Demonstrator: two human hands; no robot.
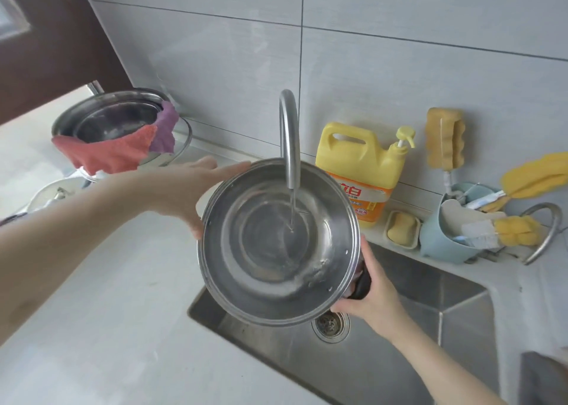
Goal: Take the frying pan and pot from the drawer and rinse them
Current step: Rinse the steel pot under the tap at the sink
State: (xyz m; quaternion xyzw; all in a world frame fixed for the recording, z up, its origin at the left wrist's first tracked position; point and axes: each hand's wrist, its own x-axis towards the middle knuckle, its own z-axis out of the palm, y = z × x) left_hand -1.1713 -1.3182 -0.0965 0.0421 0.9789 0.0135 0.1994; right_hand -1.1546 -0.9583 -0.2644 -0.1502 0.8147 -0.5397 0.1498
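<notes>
A steel pot [276,251] is tilted toward me over the sink [430,297], under the faucet [289,134]. A thin stream of water [292,211] runs into its bottom. My left hand [190,189] lies flat against the pot's left outer wall, fingers straight. My right hand [372,294] grips the pot's black side handle [362,284] at the lower right. No frying pan is identifiable in view.
A steel basin [110,118] with a red and purple cloth [123,149] over its rim stands on the counter at left. A yellow detergent jug [359,171], soap dish [402,229], sponge [442,140] and blue caddy of brushes [455,241] line the sink's back edge. Drain [330,324] below.
</notes>
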